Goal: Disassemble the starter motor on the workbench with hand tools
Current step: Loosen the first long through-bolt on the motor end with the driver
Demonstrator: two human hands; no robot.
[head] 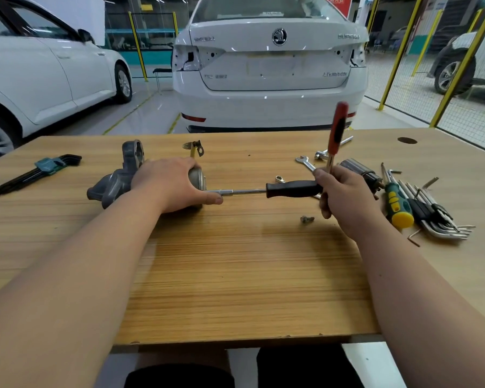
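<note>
Hex keys (17,182) are clipped in a holder (49,164). The starter motor (115,183), lying left-right, is gripped by the left hand (168,183). A red-handled screwdriver (337,127) is gripped by the right hand (345,194).

My left hand (168,183) wraps the starter motor (118,180), hiding its middle – only the nose casting (132,155) left of the grip and the end cap (198,179) right of it show. My right hand (345,194) covers the black-handled driver (291,189)'s butt and the lower shaft of the red-handled screwdriver (338,127), whose handle is blurred above the grip. Behind the knuckles 1 metal cylinder (356,168) is half hidden – the fastener (307,219) below is too small to name.
</note>
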